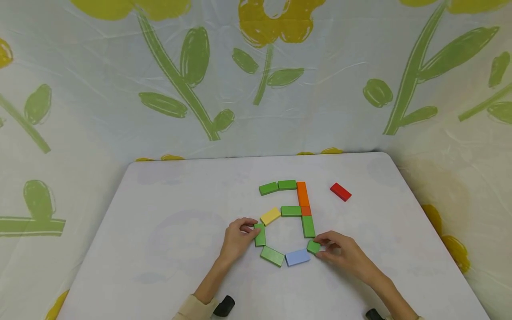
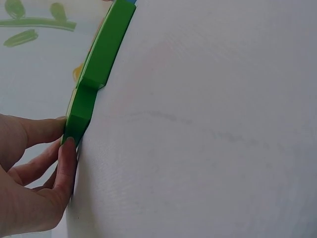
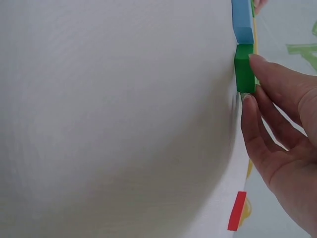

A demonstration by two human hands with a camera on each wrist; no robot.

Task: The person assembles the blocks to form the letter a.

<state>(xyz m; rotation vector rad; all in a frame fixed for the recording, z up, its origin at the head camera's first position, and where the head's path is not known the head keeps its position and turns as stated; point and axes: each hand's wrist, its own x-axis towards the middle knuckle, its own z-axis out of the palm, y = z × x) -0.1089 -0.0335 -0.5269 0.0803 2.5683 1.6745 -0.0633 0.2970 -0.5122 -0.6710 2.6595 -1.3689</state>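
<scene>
With thumb and fingers my left hand (image 1: 238,240) pinches an upright-lying green block (image 1: 260,235) at the left of a block outline. My right hand (image 1: 340,251) grips a short green block (image 1: 314,247) at the outline's lower right; in the right wrist view this green block (image 3: 244,68) sits close against the blue block (image 3: 242,22). Between the hands lie a green block (image 1: 273,256) and the light blue block (image 1: 298,257). Above them are a yellow block (image 1: 270,216), a green block (image 1: 291,211) and, at the right side, another green block (image 1: 308,226).
Two green blocks, one of them a flat green block (image 1: 287,185), top the outline beside a long orange block (image 1: 302,194). Apart at the right lies a red block (image 1: 341,192). Everything rests on a white table (image 1: 180,191) in front of a flower-printed cloth (image 1: 320,102).
</scene>
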